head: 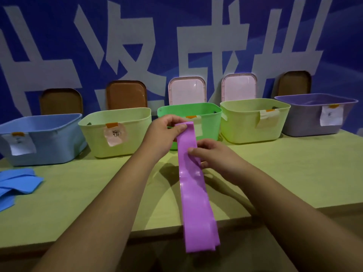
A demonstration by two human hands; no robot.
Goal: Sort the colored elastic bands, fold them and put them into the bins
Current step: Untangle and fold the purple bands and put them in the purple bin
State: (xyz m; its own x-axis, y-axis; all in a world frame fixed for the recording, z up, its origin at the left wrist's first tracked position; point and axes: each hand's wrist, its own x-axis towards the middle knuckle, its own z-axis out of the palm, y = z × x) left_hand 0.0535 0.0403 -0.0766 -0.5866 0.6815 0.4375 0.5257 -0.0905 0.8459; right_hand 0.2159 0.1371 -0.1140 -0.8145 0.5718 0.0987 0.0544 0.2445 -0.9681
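Right now the person is holding up a purple band with both hands. The left hand is pinching the top end of it, with the thumb on the front, just in front of the green bin. The right hand is pinching the band a little lower down, at its right edge, with the thumb lying across the front. The rest of the band is hanging down long and flat, going past the front edge of the table — it is not folded yet.

I think the folding step is just getting going. For the next move, the two ends need to meet, so one hand has to bring the low end up to the top end, or the top end down. The band looks smooth and stretchy, so both hands need to be holding tight and keeping the edges lined up, or it may slip and go crooked.

After that, it is probably going into the purple bin at the far right — the colour matches. The labels on the bins are too small to read, though.

Some blue bands are lying in a pile at the left of the table, near the blue bin, waiting for their turn.
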